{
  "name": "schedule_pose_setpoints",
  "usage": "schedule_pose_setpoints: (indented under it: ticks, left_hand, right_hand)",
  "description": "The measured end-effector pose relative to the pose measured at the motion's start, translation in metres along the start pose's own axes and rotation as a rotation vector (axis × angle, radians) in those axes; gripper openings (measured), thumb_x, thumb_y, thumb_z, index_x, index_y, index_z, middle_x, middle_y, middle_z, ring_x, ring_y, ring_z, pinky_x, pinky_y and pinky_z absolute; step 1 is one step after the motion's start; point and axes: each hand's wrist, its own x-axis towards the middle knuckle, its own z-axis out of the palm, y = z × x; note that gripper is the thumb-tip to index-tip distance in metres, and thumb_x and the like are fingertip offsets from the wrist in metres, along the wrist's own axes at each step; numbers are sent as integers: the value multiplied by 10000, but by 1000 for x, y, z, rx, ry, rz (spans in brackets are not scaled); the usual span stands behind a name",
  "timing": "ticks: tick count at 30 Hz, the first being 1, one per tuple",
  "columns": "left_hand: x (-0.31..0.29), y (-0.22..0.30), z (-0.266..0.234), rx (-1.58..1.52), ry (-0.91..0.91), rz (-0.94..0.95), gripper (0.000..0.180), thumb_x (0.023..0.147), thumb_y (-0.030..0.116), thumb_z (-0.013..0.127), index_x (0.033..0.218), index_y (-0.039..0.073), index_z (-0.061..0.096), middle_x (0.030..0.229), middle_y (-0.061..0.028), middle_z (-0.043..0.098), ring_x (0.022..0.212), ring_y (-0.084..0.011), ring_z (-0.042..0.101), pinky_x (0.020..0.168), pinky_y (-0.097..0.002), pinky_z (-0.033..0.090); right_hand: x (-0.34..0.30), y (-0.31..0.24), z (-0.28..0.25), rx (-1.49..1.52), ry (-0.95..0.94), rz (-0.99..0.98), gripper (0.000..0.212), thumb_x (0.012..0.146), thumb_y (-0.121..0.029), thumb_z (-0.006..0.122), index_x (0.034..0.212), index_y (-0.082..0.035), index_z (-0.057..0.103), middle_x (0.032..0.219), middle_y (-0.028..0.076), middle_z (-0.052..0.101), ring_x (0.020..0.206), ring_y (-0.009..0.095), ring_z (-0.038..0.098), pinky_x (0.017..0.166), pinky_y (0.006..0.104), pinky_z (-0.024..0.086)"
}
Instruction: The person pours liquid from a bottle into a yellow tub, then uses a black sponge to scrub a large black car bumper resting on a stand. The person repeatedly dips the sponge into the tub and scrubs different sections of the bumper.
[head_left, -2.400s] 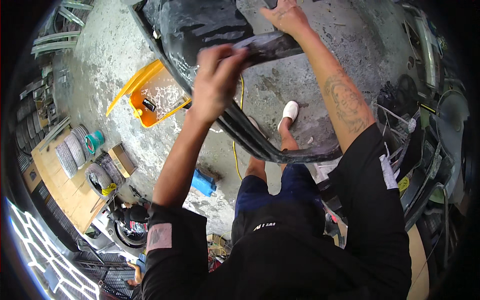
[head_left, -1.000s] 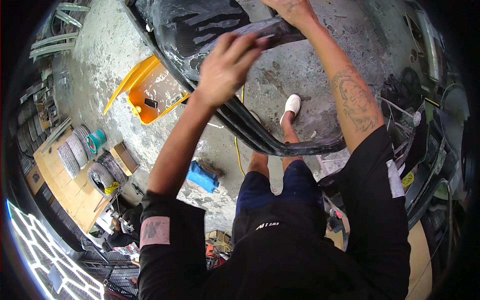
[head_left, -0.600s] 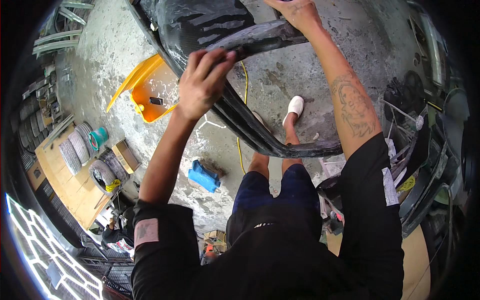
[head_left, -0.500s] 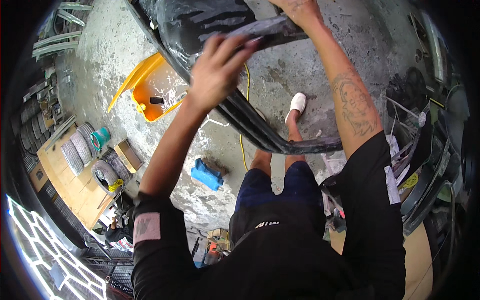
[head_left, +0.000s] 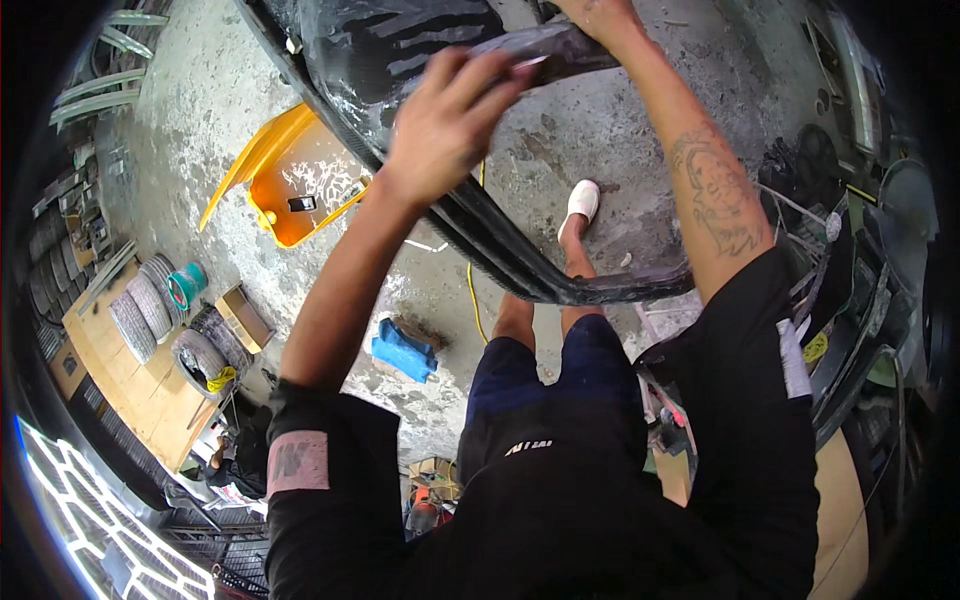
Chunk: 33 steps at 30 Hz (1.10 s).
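Head view: left hand point(head_left: 440, 130) half-curled, hold unclear, shifted right along black car-body panel point(head_left: 505, 255); right hand point(head_left: 598, 16) cropped at its upper right, grip unclear.

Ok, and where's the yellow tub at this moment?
In the head view, the yellow tub sits on the floor in the upper left, left of the left hand and the black part, above and left of the blue bundle.

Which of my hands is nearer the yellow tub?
Your left hand; your right hand, at the picture's top edge, is farther from the yellow tub.
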Motion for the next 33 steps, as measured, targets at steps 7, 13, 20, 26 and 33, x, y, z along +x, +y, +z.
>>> schedule_pose_setpoints:
  ticks: [7, 13, 20, 26, 33]
  left_hand:
    - [24, 11, 10, -11, -62, 46, 541, 757, 30, 684, 1291, 109, 652, 1211, -31, 607, 1069, -259, 564, 843, -344, 569]
    - [-30, -16, -12, 78, 7, 7, 432, 773, 54, 697, 1203, 93, 712, 1203, -52, 636, 997, -279, 581, 820, -344, 561]
    - [0, 1, 1, 22, -33, 13, 499, 759, 34, 680, 1252, 111, 682, 1215, -26, 611, 1034, -261, 563, 824, -322, 564]
    - [31, 17, 3, -8, -78, 8, 407, 743, 19, 759, 1140, 110, 743, 1112, -50, 663, 985, -273, 609, 863, -348, 560]
    - [-27, -14, -12, 93, 3, -27, 385, 731, 16, 746, 1104, 114, 756, 1150, -32, 661, 993, -267, 611, 833, -336, 562]
  right_hand:
    - [0, 5, 3, 44, 21, 22, 573, 762, -502, 795, 1063, -18, 738, 1004, 188, 755, 962, 289, 729, 830, 369, 543]
    - [11, 17, 4, -70, 151, -116, 672, 742, -544, 787, 1127, 2, 715, 1075, 245, 734, 1030, 341, 712, 890, 400, 539]
    - [10, 18, 1, -137, 139, -84, 733, 724, -575, 774, 1151, 16, 706, 1132, 280, 706, 1103, 376, 684, 938, 409, 529]
    - [-3, 0, 6, -27, 119, -63, 665, 733, -552, 772, 1113, -8, 723, 1078, 236, 733, 1045, 351, 708, 900, 393, 542]
    - [9, 6, 1, -43, 121, -87, 591, 741, -516, 771, 1068, -25, 734, 1030, 219, 744, 1006, 348, 718, 877, 401, 547]
